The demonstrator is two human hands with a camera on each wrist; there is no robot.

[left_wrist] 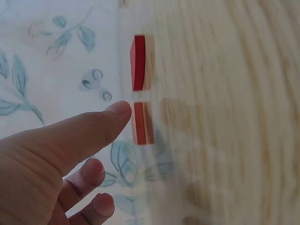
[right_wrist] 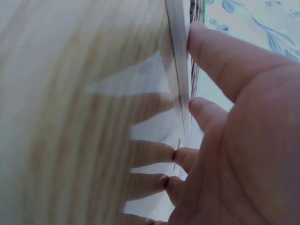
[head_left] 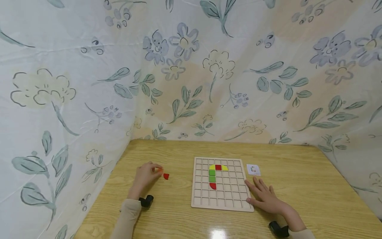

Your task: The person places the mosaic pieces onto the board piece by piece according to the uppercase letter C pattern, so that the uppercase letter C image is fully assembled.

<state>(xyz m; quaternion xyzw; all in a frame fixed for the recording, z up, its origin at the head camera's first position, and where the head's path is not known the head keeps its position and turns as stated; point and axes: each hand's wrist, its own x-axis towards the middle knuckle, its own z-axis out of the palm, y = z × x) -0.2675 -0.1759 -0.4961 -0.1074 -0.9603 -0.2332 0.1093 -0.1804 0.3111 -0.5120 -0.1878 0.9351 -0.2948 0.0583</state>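
My left hand [head_left: 147, 175] reaches over the left of the table, thumb and forefinger around a small orange piece [head_left: 160, 171]. In the left wrist view that orange piece [left_wrist: 139, 123] lies on the wood, close to the thumb tip; no grip on it shows. Just past it lies a red quarter-round piece [head_left: 166, 176]. My right hand [head_left: 265, 198] has its fingers spread, touching the right edge of the wooden grid board [head_left: 200, 201]. Set in its cells are two yellow rounded pieces [head_left: 224, 168], a red square [head_left: 218, 167], two green squares [head_left: 212, 179] and a red rounded piece [head_left: 213, 186].
A small printed card [head_left: 253, 169] lies right of the board, beyond my right fingertips. Floral cloth [head_left: 191, 99] hangs behind the wooden table [head_left: 173, 219] and along its sides. Black wrist devices [head_left: 146, 201] sit on both wrists.
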